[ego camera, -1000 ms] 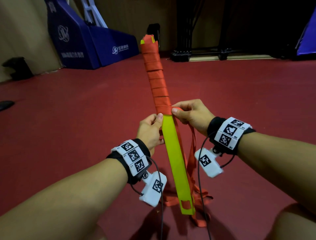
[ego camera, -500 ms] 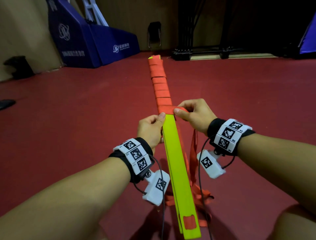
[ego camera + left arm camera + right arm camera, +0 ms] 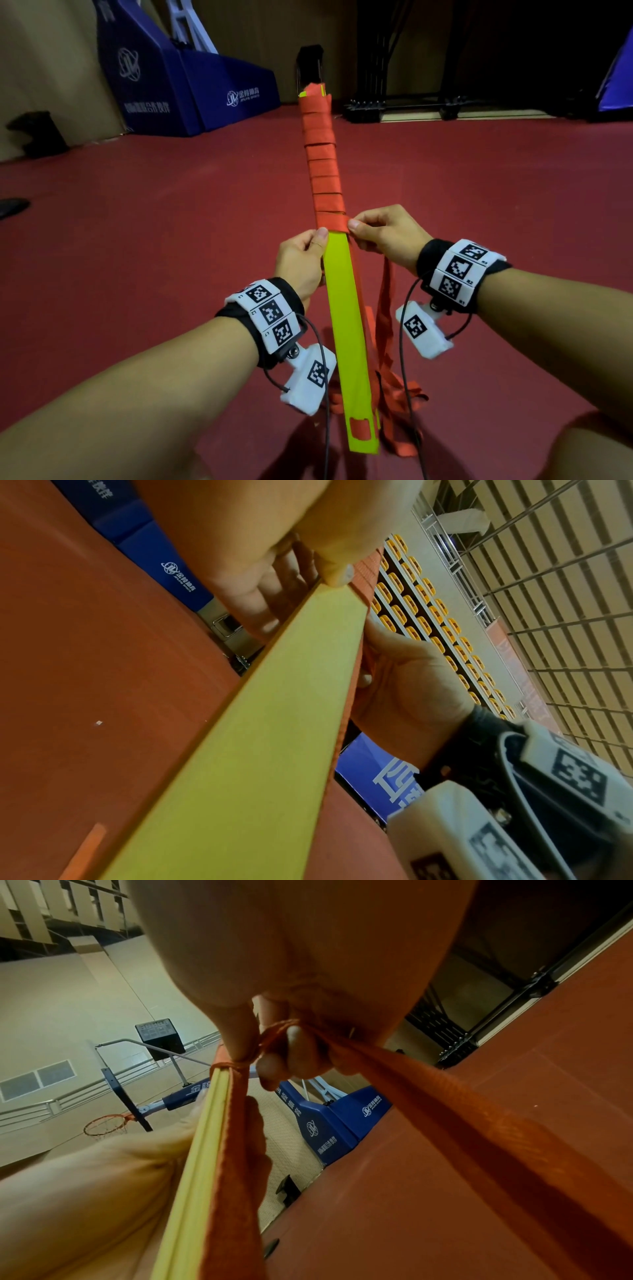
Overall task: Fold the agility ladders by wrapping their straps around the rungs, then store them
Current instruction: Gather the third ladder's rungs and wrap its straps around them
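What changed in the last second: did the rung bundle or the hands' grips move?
The rung bundle dipped flat, far end toward the floor, then tipped back up to stand steeply. The left hand still grips its bare yellow part; the right hand still pinches the orange strap at the last wrap.

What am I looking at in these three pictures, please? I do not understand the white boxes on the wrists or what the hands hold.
There is no machine: a person works with bare hands. The wide picture comes from a head camera; the other two come from the white wrist cameras, looking along each hand. The left hand holds a stack of yellow-green rungs of an agility ladder, its far half already wound in orange strap. The right hand pinches the strap where the winding ends. Loose strap hangs to the red floor. Blue padded bases stand behind.
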A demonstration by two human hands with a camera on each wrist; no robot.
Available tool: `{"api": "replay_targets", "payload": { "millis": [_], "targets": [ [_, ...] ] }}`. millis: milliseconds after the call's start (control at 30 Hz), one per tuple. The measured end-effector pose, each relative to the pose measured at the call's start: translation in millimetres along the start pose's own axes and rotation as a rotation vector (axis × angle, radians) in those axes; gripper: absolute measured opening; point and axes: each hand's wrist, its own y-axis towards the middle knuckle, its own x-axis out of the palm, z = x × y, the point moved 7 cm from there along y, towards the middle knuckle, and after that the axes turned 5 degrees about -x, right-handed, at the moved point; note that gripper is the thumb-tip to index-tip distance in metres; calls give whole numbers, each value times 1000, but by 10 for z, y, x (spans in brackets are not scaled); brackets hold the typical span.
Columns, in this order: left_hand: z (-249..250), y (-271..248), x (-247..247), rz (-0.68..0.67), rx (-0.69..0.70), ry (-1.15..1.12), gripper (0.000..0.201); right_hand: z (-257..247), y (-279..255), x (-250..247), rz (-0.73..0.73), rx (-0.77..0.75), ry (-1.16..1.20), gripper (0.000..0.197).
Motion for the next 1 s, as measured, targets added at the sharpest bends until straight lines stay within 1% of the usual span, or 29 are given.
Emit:
{"api": "replay_targets", "payload": {
  "millis": [67,133,233,300,367,433,500,567,667,767,833,900,1000],
  "targets": [
    [6,-18,31,-22,-10,19,49,-59,-24,26,-26,-22,12,29],
    [50,-54,85,-58,-14,44,46,-132,-38,45,-19,-61,43,26],
    [142,-132,186,-165,-16,-17,43,-195,-51,64,3,-106,104,24],
    [160,-177,241,-252,-30,-5,38,-197,-60,57,7,-114,129,26],
    [149,-174,264,-291,-7,56,28,-191,-68,52,9,-113,163,24],
    [152,-175,276,-323,33,112,11,-180,-72,68,5,-107,181,21],
    [135,-184,302,-355,39,120,20,-176,-80,107,-19,-100,208,23],
    [141,-215,308,-349,20,119,27,-168,-85,135,-42,-94,237,22],
    [134,-223,300,-297,-17,92,34,-125,-74,129,-77,-92,215,12],
    [108,-212,272,-249,-64,43,34,-64,-56,121,-118,-107,136,6],
    [104,-216,262,-235,-87,6,31,-38,-63,100,-119,-124,23,9],
    [111,-217,251,-220,-98,-20,30,-8,-63,60,-102,-130,-65,16],
    [138,-220,230,-218,-104,-37,35,29,-32,42,-99,-129,-67,34]
  ]
}}
